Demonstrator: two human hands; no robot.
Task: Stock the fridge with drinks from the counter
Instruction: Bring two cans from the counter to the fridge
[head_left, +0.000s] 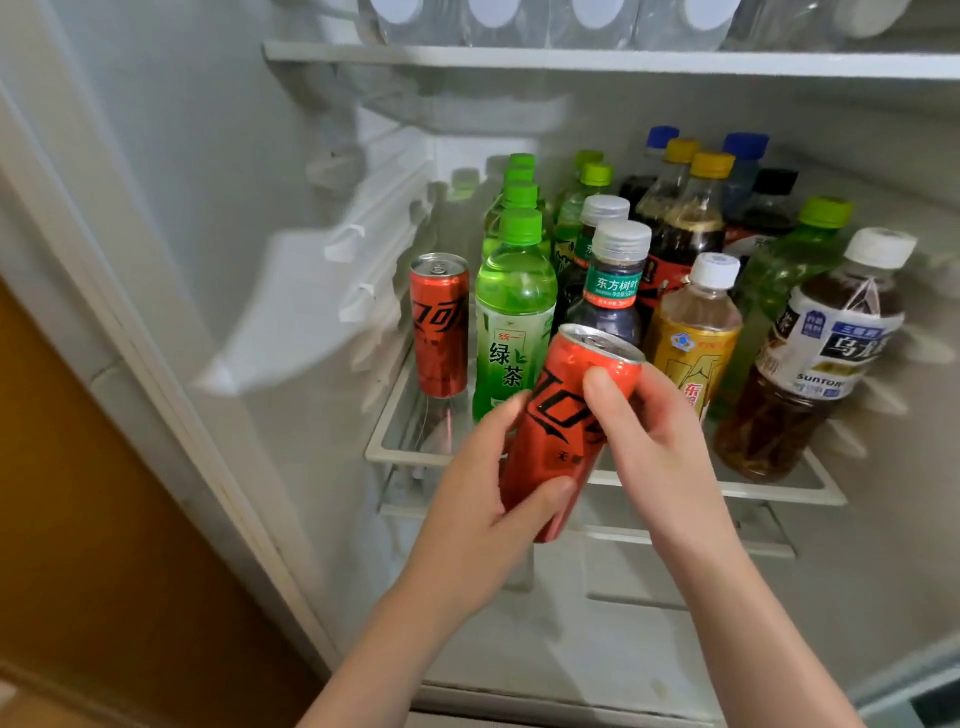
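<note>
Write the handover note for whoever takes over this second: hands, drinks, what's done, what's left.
Hands: left hand holds the lower half of a red can; right hand has its grip near the top. The can is tilted in front of the shelf, not set down.
Done: a second red can stands upright at the shelf's front left, beside a green tea bottle; other bottles fill the rest.
Left: set the held can down, probably by the other can. The counter is out of view, so remaining drinks are unknown.

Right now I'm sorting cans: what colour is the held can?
The can is red with black lettering, silver top; head view.
</note>
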